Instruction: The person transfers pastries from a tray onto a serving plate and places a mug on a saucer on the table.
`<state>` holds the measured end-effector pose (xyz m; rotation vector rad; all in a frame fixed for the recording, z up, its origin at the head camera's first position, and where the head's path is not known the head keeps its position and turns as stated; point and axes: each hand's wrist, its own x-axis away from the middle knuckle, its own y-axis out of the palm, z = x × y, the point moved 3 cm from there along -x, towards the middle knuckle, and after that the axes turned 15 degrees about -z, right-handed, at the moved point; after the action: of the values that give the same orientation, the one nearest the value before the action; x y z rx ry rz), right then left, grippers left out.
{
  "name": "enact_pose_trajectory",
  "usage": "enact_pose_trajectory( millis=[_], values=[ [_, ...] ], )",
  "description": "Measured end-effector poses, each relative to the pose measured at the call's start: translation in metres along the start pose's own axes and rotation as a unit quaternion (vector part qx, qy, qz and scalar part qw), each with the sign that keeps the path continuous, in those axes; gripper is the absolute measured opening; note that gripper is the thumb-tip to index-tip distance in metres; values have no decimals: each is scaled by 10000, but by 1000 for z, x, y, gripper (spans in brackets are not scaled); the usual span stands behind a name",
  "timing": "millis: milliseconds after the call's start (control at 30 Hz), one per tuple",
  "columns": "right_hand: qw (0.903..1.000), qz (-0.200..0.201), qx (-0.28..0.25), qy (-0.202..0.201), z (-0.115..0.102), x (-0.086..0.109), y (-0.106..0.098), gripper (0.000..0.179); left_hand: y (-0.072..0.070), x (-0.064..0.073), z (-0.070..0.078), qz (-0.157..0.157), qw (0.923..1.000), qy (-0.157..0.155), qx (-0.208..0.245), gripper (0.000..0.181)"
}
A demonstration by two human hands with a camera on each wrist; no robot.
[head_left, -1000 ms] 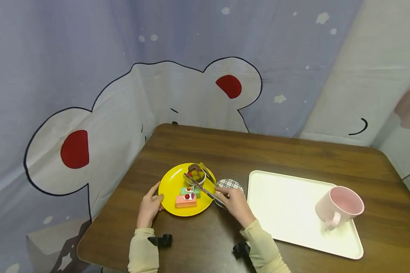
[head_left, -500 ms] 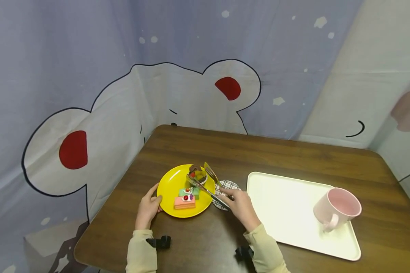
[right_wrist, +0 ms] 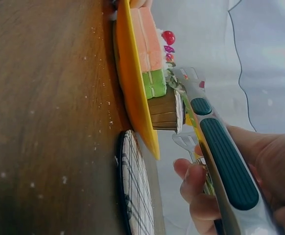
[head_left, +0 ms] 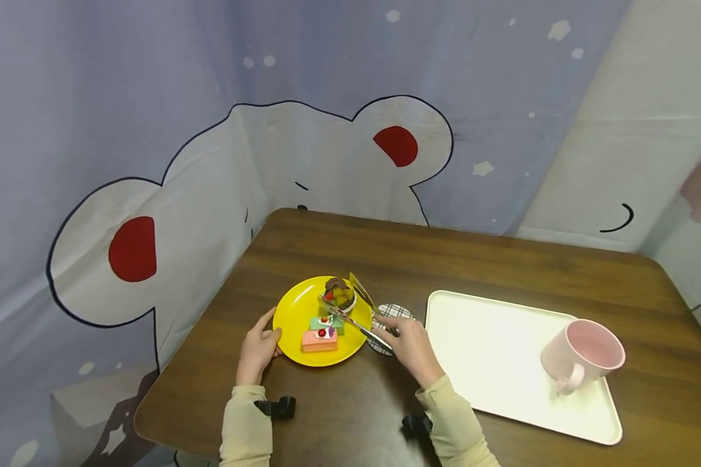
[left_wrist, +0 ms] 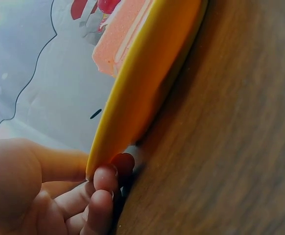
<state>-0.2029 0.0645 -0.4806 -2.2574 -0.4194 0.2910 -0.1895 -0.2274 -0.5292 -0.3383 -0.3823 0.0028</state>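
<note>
My left hand point(head_left: 258, 350) pinches the near left rim of a yellow plate point(head_left: 292, 318), thumb on top and fingers beneath in the left wrist view. My right hand point(head_left: 413, 345) holds metal tongs with dark green grips point(right_wrist: 228, 161), their arms spread apart. In the head view the tong tips lie on either side of a chocolate-topped fruit cupcake point(head_left: 339, 297) on the plate's far right part. Nearer me on the plate sit a green cake slice point(head_left: 336, 329) and a pink cake slice point(head_left: 320, 344), both with cream and berries on top.
Beside the plate, partly under my right hand, lies a round plaid coaster point(head_left: 398, 311). Further right a cream tray point(head_left: 485, 350) carries a pink mug point(head_left: 557, 357). A patterned curtain point(head_left: 304, 58) hangs behind the wooden table point(head_left: 502, 259).
The tongs' arms have spread slightly wider, and the far tip has shifted right, away from the cupcake. My left hand keeps its hold on the plate.
</note>
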Motion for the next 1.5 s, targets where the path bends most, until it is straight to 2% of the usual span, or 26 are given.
enact_pose_trajectory(
  millis=[167,433,733,900,1133,1333,1500],
  values=[
    [10000,-41,-49,69,1,-1,-2,28,0,0,1,-1,10000,12,-28,55],
    [9991,-283,-324,-63,10,-4,0,28,0,0,0,-26,10000,-25,20,55],
    [9923,-702,-1011,134,16,-6,-5,27,1,-2,1,-37,10000,-4,6,55],
    [9943,-621,-830,233,15,-1,-11,25,1,-2,2,-88,10000,-14,16,55],
    [9960,-440,-734,250,13,11,-22,24,2,-4,6,-83,10000,23,-9,55],
    [9978,-195,-516,356,14,33,-33,23,2,-5,4,-69,10000,65,-8,55],
    [9942,-261,-745,732,19,53,-43,23,-1,0,-1,-38,10000,19,-78,56]
  ],
)
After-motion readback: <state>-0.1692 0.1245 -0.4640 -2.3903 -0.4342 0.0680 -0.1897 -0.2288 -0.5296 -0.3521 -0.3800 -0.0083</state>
